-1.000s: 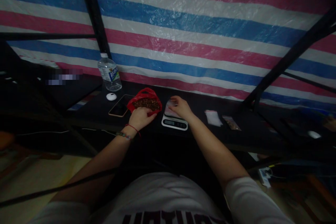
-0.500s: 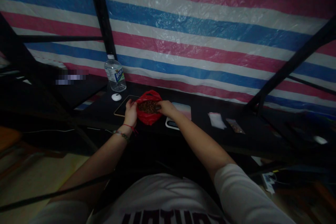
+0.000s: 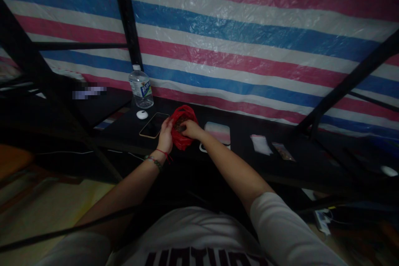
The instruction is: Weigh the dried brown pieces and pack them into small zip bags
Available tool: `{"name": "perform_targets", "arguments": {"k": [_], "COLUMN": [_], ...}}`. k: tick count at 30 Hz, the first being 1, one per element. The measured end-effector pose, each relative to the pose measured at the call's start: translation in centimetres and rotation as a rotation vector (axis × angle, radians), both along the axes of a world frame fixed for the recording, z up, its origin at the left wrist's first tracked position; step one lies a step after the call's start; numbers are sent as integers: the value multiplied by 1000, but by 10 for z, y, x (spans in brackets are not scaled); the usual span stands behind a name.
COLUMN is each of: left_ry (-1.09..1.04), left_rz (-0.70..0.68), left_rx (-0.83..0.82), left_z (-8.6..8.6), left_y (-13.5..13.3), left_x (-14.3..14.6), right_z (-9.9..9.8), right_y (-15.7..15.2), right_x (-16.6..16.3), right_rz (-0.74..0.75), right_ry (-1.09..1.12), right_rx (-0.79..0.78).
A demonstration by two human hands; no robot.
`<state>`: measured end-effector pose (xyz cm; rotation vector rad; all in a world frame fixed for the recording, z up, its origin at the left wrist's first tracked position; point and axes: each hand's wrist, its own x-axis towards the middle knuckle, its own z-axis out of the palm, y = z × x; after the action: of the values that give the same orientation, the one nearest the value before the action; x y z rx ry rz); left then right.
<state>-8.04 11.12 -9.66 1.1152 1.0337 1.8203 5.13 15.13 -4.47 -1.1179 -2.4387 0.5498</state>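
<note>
A red plastic bag [image 3: 183, 126] holding small brown pieces sits at the front of a black table [image 3: 243, 158]. My left hand [image 3: 165, 137] grips the bag's left edge, fingers closed on the plastic. My right hand [image 3: 190, 129] reaches into the bag's mouth with its fingers curled down among the brown pieces; what they hold is hidden. Just right of the bag lies a small scale [image 3: 217, 135] with a shiny top plate, partly covered by my right forearm.
A phone [image 3: 153, 125], a small white round object [image 3: 142, 114] and a water bottle [image 3: 141, 87] stand left of the bag. Two small clear pouches [image 3: 260, 144] [image 3: 283, 151] lie to the right. A striped tarp [image 3: 249, 37] and black metal bars [image 3: 124, 16] back the table.
My right hand left the scale and moved left into the red bag. My left hand shifted from the bag's front to its left edge. The camera view drifted.
</note>
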Motion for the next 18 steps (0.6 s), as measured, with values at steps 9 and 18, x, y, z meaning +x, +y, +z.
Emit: {"name": "perform_targets", "arguments": {"k": [9,18], "left_ry": [48,164], "left_rz": [-46,-118], "left_rx": [2,-4], "left_z": [4,1], "left_y": [-4,-7], "left_x": [-1,0], "right_z": [-11,-14], "right_y": [6,2], "right_x": [-6,-1], "right_rz": [-89,-136], "right_ry": [230,320], "right_rx": [-128,-204]}}
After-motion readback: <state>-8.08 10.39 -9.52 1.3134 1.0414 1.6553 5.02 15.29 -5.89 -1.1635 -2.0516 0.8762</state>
